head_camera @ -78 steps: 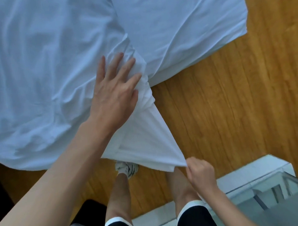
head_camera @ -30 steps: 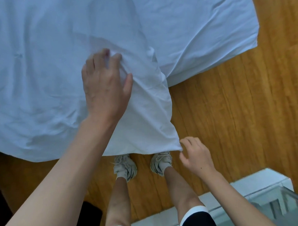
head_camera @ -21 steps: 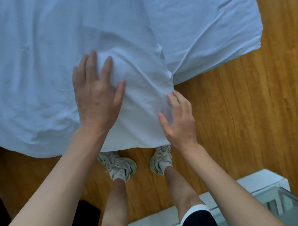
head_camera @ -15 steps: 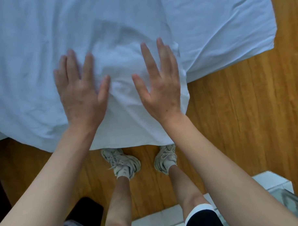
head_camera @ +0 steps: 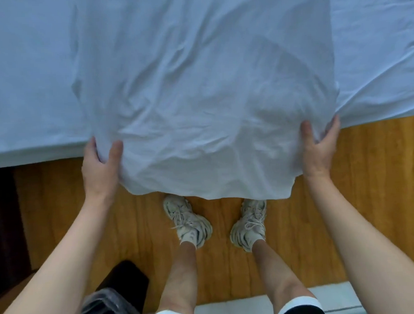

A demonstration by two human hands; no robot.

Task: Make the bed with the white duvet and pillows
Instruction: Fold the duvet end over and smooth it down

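At the six o'clock edge of the view the person's legs and pale sneakers (head_camera: 189,222) are standing on the wooden floor (head_camera: 378,197), toes pointing toward twelve o'clock at the bed. A dark bin with a clear liner (head_camera: 112,301) is sitting at about seven o'clock.

Just beyond the shoes, a white pillow (head_camera: 207,124) is overhanging the near edge of the bed. The left hand (head_camera: 99,165) is gripping its nine o'clock side, thumb lying on top and fingers tucked out of sight underneath. The right hand (head_camera: 318,150) is clasping its three o'clock side the same way, thumb on top and one finger showing at the outer edge. Both hands are closed around the pillow's sides, neither one released.

This looks like the pillow-placing step: the pillow is being held square by both ends. The next move probably calls for carrying it to the head of the bed, though which way that lies cannot be told.

Farther off, toward twelve o'clock, the white duvet (head_camera: 32,76) is spreading across the bed, lightly wrinkled, running out of view.
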